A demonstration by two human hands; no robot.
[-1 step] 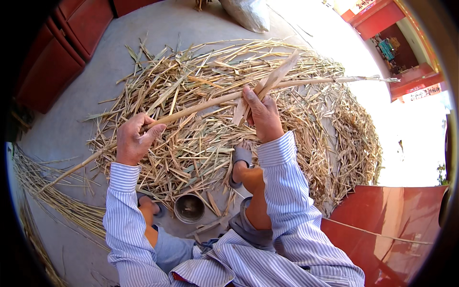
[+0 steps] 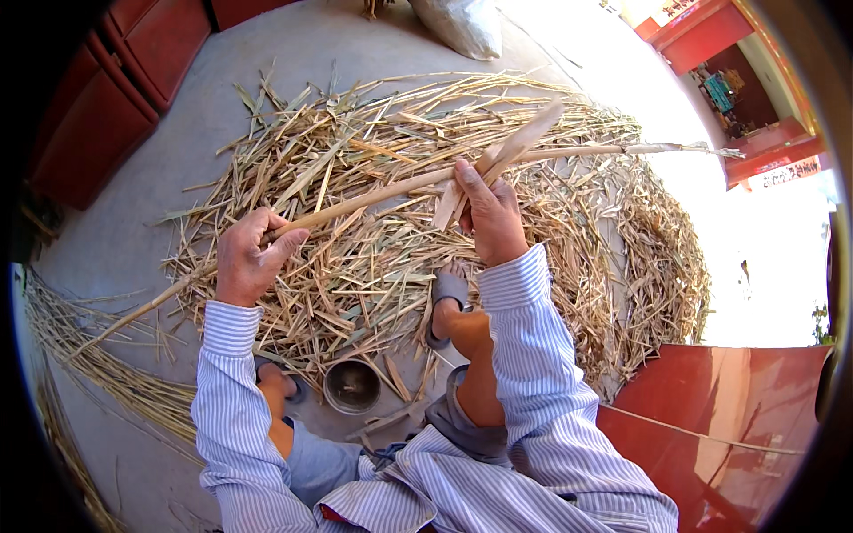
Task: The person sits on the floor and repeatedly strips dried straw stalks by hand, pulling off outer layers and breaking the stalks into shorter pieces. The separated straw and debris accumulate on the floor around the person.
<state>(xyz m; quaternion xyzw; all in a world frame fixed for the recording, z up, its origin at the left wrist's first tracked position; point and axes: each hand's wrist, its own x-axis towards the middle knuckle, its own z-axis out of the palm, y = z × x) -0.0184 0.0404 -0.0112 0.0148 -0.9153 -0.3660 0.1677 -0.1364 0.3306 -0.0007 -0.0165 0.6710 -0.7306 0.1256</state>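
Observation:
A long dry reed stalk (image 2: 373,197) runs slantwise across the view, from low on the left up to a frayed tip at the far right. My left hand (image 2: 252,253) is closed round its thicker part. Farther along, my right hand (image 2: 490,213) pinches the stalk together with a broad, pale dry leaf sheath (image 2: 526,138), which crosses it at an angle. The sheath's lower end hangs below the stalk beside my thumb. My right fingers are partly hidden behind the stalk and sheath. Beneath both hands spreads a heap of stripped husks and leaves (image 2: 355,266).
A round metal bowl (image 2: 352,387) stands on the floor between my feet. Long thin stalks (image 2: 133,382) lie in a bundle at the left. Red seats (image 2: 151,53) are at the far left, a white sack (image 2: 458,27) at the top, and a red glossy surface (image 2: 711,400) at the lower right.
My right hand and the leaf sheath have shifted very slightly to the right along the stalk. My left hand keeps its place.

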